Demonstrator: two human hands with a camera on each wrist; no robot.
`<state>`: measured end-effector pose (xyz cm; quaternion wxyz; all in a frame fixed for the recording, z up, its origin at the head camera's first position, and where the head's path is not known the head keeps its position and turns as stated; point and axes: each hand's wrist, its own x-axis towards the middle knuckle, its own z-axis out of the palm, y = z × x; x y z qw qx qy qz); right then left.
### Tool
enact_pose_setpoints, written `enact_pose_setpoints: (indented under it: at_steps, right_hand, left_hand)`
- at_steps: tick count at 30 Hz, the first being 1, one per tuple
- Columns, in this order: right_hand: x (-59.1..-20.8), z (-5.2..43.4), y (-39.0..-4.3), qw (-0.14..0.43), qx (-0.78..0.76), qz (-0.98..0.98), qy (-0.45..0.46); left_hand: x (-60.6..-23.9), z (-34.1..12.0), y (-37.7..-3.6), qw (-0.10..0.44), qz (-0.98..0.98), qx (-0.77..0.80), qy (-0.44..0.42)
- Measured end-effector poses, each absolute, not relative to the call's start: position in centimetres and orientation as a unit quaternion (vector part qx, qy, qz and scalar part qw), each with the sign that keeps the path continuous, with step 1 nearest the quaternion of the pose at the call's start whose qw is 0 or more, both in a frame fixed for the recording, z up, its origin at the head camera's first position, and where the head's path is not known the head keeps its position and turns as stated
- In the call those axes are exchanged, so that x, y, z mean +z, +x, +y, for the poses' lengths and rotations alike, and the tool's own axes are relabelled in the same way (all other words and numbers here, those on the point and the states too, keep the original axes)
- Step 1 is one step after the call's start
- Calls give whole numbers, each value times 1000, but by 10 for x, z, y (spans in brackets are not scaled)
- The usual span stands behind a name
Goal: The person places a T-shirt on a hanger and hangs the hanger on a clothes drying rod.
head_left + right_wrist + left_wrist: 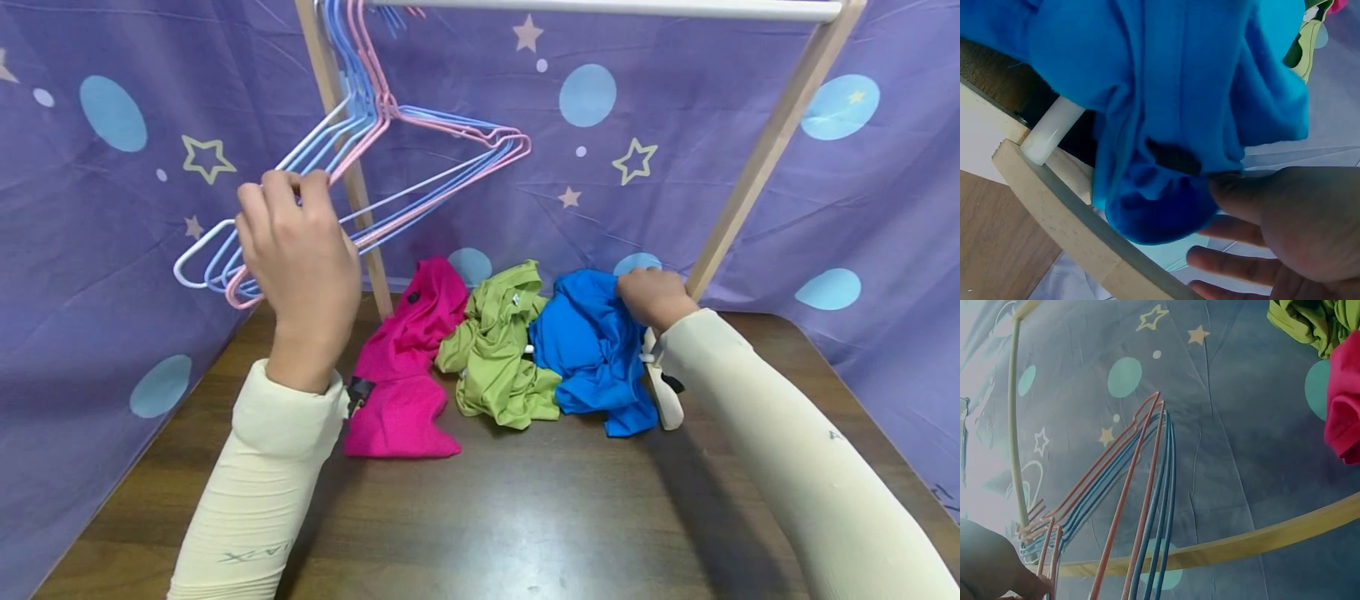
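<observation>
Up at left, the left hand (298,242) grips the bunched hangers (386,104), well apart from the right hand (654,296) pinching the blue cloth (588,342) far right on the bench (517,517), where a steady rack-side hold and gentle lift should prevent snagging.

Table (487,508): dark brown wood grain, glossy, light glare toward front edge, far right corner rounded. Three crumpled garments in a row along back edge. Pink garment (405,375) nearest back left corner, spreads forward furthest. Green garment (502,350) mid-row, touching pink. Blue garment (592,342) toward back right corner, against green, lower part on table. Wooden rack foot (667,400) just beside blue, on the side toward right edge, pointing to front edge.
</observation>
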<state>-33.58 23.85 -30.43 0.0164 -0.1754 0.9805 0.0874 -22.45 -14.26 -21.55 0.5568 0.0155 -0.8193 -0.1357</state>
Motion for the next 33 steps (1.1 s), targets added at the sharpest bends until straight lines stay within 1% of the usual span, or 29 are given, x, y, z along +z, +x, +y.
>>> enact_pose_setpoints:
  at_steps: [4, 7, 11, 14, 19, 22, 27, 29, 33]
  right_hand:
    - [-303, 239, -336, 10, 75, 982, -171]
    - [-303, 238, -338, 5, 33, 986, -166]
    - [-304, 237, -339, -19, -48, 987, -149]
    - [-303, 236, -339, -48, -85, 985, -143]
    - [-296, 234, -336, -67, -76, 984, -148]
    - [-290, 232, -335, -83, -85, 981, -151]
    - [-281, 228, -335, -143, -136, 965, -172]
    - [-278, 226, -335, -154, -145, 961, -178]
    - [-272, 224, -334, -155, -148, 961, -173]
  left_hand:
    - [-212, -143, -223, 541, -828, -149, 16]
    - [-209, -144, -221, 525, -837, -156, 10]
    - [-205, -146, -218, 498, -850, -173, 0]
    - [-201, -146, -215, 476, -857, -199, -1]
    - [-195, -148, -214, 457, -851, -257, -23]
    - [-191, -148, -214, 455, -843, -284, -28]
    - [-189, -148, -210, 462, -830, -312, -18]
    - [-189, -147, -208, 469, -823, -319, -18]
    - [-190, -145, -203, 491, -805, -331, -29]
